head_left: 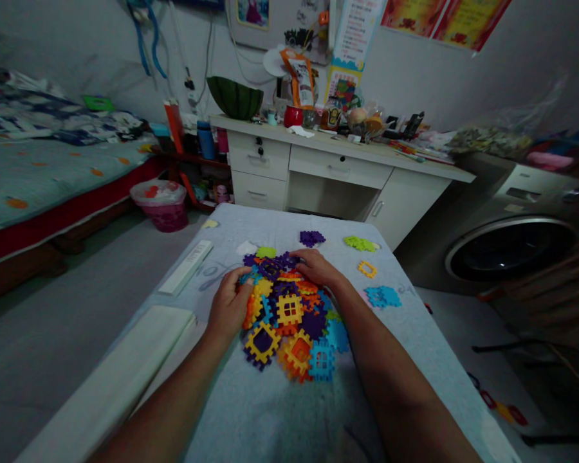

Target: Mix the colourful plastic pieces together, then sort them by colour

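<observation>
A heap of flat plastic interlocking tiles (292, 318), yellow, purple, orange and blue, lies in the middle of a table with a pale patterned cloth (280, 411). My left hand (229, 305) rests against the heap's left side, fingers curled onto the tiles. My right hand (316, 267) lies on the far top of the heap, fingers bent over purple pieces. Whether either hand grips a tile is hidden. Loose tiles lie apart: purple (311, 238), green (360, 244), a yellow ring (367, 269), blue (383, 296).
A white remote (186, 267) and a long white box (110, 379) sit at the table's left edge. Beyond stand a white desk (338, 170) with clutter, a halved watermelon (235, 98), a pink bin (161, 204), a bed (38, 186) and a washing machine (511, 241).
</observation>
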Available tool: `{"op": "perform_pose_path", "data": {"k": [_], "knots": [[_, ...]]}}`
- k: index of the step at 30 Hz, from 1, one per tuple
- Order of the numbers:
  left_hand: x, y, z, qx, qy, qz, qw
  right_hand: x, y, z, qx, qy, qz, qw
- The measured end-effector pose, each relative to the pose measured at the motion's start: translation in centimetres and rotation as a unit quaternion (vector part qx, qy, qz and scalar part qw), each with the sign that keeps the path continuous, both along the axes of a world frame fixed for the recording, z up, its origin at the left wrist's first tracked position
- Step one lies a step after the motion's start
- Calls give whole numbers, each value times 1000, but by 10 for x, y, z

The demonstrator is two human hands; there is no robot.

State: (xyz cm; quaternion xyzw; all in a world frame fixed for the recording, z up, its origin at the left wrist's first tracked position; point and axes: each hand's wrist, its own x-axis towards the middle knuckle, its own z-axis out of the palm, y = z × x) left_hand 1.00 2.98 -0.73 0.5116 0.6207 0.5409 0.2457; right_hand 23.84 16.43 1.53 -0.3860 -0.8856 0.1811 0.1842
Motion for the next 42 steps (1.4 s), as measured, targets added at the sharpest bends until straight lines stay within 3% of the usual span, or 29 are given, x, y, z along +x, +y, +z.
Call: {"op": "perform_pose_path", "data": {"k": [7,13,20,25,33,42], "knots": [[2,-2,7,0,31,-18,999,0,4,-5,11,44,-53,998],[4,-5,13,-3,32,-24,999,8,5,-2,-32,116,-130,984],[2,-7,11,15,-5,-54,998,31,20,-1,-5,247,-289,925],[3,-6,11,11,-10,-53,998,44,33,-9,9,277,-326,904],[3,-5,12,-2,-7,-49,999,53,45,-23,38,244,-326,913],[3,-4,9,1,0,-39,999,55,35,-20,16,121,-333,935]]}}
